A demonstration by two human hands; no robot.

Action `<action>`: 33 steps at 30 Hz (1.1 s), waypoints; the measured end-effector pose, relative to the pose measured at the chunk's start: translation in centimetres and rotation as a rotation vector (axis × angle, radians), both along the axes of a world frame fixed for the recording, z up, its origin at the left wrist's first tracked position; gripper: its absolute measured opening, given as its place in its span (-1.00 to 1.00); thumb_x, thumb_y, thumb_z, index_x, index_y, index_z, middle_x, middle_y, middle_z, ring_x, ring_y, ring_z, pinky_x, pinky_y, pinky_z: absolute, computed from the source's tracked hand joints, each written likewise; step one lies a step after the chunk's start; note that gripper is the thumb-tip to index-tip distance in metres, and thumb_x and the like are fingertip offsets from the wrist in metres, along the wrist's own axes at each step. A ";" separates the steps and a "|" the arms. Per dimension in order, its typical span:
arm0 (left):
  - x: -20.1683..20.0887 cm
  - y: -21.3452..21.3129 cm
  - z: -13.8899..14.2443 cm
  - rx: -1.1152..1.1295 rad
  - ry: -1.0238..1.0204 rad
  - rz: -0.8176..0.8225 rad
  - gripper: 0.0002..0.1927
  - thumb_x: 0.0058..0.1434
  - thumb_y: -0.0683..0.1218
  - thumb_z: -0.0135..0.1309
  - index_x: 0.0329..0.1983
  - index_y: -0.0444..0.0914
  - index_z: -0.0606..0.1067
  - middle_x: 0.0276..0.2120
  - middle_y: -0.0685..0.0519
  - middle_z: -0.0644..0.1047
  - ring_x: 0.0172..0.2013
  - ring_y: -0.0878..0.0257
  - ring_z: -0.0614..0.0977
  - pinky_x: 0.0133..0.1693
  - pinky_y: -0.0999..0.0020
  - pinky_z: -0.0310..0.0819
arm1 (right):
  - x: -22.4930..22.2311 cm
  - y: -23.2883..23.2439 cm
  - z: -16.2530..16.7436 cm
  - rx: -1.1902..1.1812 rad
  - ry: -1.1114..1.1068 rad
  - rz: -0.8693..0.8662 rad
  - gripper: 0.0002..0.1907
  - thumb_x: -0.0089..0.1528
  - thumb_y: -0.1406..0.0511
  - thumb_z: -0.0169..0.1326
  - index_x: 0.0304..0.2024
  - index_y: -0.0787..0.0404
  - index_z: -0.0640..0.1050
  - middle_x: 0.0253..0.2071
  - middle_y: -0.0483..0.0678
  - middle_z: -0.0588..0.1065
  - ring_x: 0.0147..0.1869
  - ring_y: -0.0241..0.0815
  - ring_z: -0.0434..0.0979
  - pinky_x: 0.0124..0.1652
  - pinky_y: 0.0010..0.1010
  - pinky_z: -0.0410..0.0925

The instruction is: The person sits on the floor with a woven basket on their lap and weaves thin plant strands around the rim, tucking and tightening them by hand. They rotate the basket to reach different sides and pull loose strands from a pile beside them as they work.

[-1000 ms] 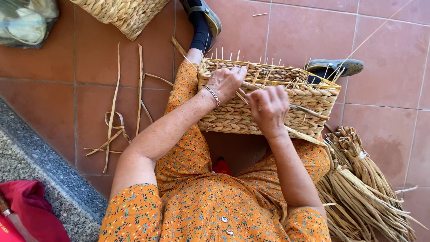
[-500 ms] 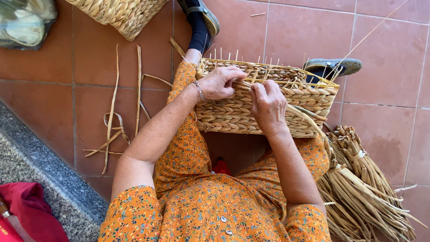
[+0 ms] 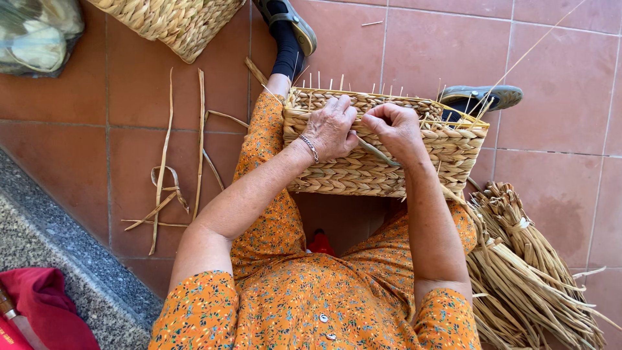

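Observation:
A half-woven straw basket (image 3: 363, 172) rests on my knees, thin upright stakes sticking out of its top rim. My left hand (image 3: 329, 128), a bracelet on the wrist, lies pressed against the near wall of the basket just under the rim. My right hand (image 3: 395, 129) is closed beside it, pinching a flat greenish straw strand (image 3: 374, 153) that runs down across the basket's side. The two hands nearly touch at the rim.
A bundle of dry straw (image 3: 525, 272) lies at my right. Loose straw strips (image 3: 170, 175) are scattered on the red floor tiles at left. Another woven basket (image 3: 175, 23) stands at the top left, beside a bag (image 3: 35, 35). A red cloth (image 3: 45, 311) lies bottom left.
Both hands have moved together along the basket's rim. The left hand has slid down from the rim onto the wall, and the right hand has closed on the strand.

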State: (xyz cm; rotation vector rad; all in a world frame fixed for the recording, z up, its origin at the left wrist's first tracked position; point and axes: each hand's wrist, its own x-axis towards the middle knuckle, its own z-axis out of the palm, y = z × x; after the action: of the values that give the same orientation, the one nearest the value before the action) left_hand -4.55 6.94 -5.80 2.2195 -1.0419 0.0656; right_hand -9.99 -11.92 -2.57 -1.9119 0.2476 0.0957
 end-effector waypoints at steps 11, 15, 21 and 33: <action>0.1 0.0 -0.5 0.016 0.036 0.046 -0.72 0.04 -0.09 0.19 -0.26 -0.31 0.42 -0.17 -0.13 0.43 -0.07 -0.04 0.48 -0.12 0.06 0.50 | 0.5 0.3 -0.8 0.206 -0.001 -0.111 -0.91 0.28 0.38 0.25 -0.24 0.31 0.63 -0.41 -0.23 0.52 -0.40 -0.52 0.39 -0.40 -0.65 0.30; -0.6 -0.1 -0.2 -0.028 -0.108 0.065 -0.52 -0.01 -0.18 0.14 0.02 -0.37 0.40 -0.13 -0.15 0.42 -0.07 -0.05 0.45 -0.12 0.10 0.50 | 0.4 -0.1 -1.0 0.184 0.046 -0.120 -0.90 0.27 0.36 0.26 -0.23 0.32 0.65 -0.39 -0.22 0.57 -0.37 -0.52 0.45 -0.35 -0.66 0.36; -0.4 1.8 0.2 -0.261 -0.084 0.032 -0.68 0.12 -0.24 0.13 -0.05 -0.32 0.39 -0.11 -0.12 0.45 -0.01 -0.02 0.54 -0.01 0.15 0.54 | 0.1 0.5 0.1 -0.068 -0.099 -0.035 -0.78 0.21 0.25 0.33 -0.22 0.25 0.62 -0.33 -0.17 0.62 -0.30 -0.47 0.56 -0.28 -0.55 0.46; 1.9 0.8 -1.6 -0.017 0.044 -0.002 -0.83 0.32 -0.18 0.18 -0.25 -0.28 0.40 -0.41 -0.08 0.55 -0.30 0.02 0.66 -0.22 0.17 0.56 | -1.8 2.6 -0.6 -0.717 -0.244 -0.005 -0.66 0.24 0.11 0.35 -0.40 0.19 0.56 -0.38 -0.02 0.54 -0.37 0.01 0.56 -0.34 -0.18 0.37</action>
State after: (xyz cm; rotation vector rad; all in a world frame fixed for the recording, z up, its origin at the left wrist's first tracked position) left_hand -2.65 7.76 -7.41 2.1950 -1.0159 0.0240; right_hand -11.80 -9.31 -3.17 -2.6058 0.1265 -0.2639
